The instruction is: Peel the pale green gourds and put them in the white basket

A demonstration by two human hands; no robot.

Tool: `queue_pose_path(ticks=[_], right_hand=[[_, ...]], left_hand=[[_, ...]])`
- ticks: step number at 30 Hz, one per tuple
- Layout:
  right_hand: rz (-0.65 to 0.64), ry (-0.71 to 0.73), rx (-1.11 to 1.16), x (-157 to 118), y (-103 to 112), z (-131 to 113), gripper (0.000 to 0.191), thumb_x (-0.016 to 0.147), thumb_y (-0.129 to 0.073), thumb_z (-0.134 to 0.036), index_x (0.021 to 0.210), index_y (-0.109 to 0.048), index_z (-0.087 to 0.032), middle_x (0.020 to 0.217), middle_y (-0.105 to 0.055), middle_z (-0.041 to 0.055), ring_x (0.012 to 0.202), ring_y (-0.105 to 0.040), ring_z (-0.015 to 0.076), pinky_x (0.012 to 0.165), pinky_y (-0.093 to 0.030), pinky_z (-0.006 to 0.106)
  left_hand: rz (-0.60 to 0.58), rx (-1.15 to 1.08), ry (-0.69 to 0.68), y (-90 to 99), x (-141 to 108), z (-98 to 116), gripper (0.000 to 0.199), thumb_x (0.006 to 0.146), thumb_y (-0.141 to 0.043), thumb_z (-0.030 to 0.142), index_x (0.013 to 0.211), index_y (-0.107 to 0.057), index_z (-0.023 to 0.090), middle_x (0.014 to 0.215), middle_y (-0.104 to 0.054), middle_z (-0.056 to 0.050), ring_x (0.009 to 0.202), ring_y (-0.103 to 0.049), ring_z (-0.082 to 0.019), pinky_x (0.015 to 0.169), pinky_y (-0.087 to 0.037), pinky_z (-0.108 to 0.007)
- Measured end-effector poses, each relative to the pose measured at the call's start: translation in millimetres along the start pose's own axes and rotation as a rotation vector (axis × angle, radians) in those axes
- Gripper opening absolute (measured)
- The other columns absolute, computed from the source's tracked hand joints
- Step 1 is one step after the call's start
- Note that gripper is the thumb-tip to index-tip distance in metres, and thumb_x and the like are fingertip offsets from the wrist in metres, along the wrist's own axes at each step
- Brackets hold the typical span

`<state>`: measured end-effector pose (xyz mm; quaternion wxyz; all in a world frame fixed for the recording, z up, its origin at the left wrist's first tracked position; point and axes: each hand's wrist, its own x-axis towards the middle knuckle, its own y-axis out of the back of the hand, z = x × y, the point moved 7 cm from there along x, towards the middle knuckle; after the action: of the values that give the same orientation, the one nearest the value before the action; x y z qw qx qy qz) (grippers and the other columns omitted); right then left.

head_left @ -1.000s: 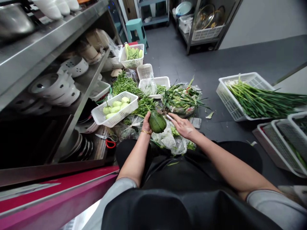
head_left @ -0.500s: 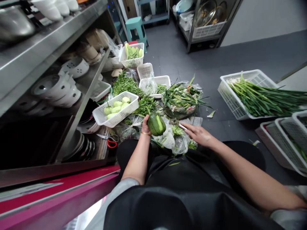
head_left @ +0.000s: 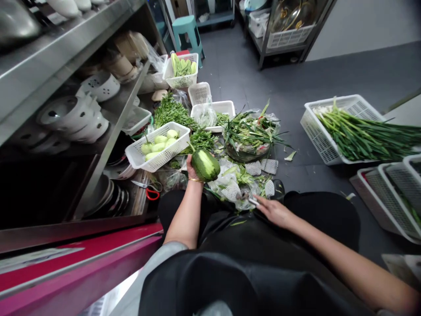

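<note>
My left hand [head_left: 193, 171] is wrapped around a dark green gourd [head_left: 205, 166], holding it up above the floor litter. Broad pale stripes run along its skin where peel is off. Lower and to the right, my right hand [head_left: 275, 211] is closed on a peeler [head_left: 253, 201] with a light handle; its head is blurred against the scraps. The peeler is apart from the gourd. Under both hands lie green peelings [head_left: 242, 176] on plastic bags and white foam netting [head_left: 231, 191]. Left of the gourd, a white basket [head_left: 157, 163] holds several pale peeled gourds [head_left: 160, 146].
Leafy greens [head_left: 174, 113] and a heap of green trimmings [head_left: 250, 134] lie ahead. A basket of long green stalks [head_left: 357, 131] stands right, near stacked crates [head_left: 378, 202]. Red-handled scissors [head_left: 151, 193] rest beside the steel shelf [head_left: 108, 169] on the left. A turquoise stool [head_left: 187, 33] stands behind.
The gourd has turned in my left hand and shifted slightly left, showing more pale stripes. My right hand with the peeler has moved down, away from the gourd.
</note>
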<state>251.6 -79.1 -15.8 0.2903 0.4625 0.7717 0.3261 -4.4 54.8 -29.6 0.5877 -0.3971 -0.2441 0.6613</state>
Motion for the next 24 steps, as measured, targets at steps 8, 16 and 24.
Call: queue_pose_path(ticks=[8, 16, 24], right_hand=[[-0.034, -0.063, 0.576, 64, 1, -42, 0.051, 0.090, -0.041, -0.033, 0.139, -0.034, -0.019, 0.100, -0.068, 0.0075, 0.055, -0.063, 0.0135, 0.052, -0.053, 0.030], [0.031, 0.069, 0.243, 46, 5, -40, 0.057, 0.090, -0.040, -0.030, 0.144, -0.036, -0.014, 0.128, -0.059, 0.0158, 0.112, -0.060, 0.0269, 0.095, -0.048, 0.043], [0.120, 0.182, 0.100, 92, 74, -86, 0.052, 0.094, -0.034, -0.027, 0.145, -0.037, -0.020, 0.143, -0.047, 0.0042, 0.127, -0.048, 0.0182, 0.107, -0.040, 0.034]], left_hand=[[0.124, -0.057, 0.177, 12.5, -10, -67, 0.066, 0.080, -0.040, 0.072, 0.099, -0.066, 0.014, 0.089, -0.069, -0.012, 0.086, -0.067, -0.026, 0.082, -0.053, -0.044], [-0.042, 0.021, 0.271, -2.6, -15, -70, 0.065, 0.073, -0.053, 0.072, 0.103, -0.065, 0.015, 0.096, -0.070, -0.013, 0.096, -0.065, -0.029, 0.088, -0.050, -0.044], [-0.130, 0.284, -0.180, -13.9, -6, -24, 0.048, 0.068, -0.073, 0.050, 0.106, -0.064, 0.021, 0.103, -0.068, -0.005, 0.093, -0.065, -0.021, 0.087, -0.049, -0.033]])
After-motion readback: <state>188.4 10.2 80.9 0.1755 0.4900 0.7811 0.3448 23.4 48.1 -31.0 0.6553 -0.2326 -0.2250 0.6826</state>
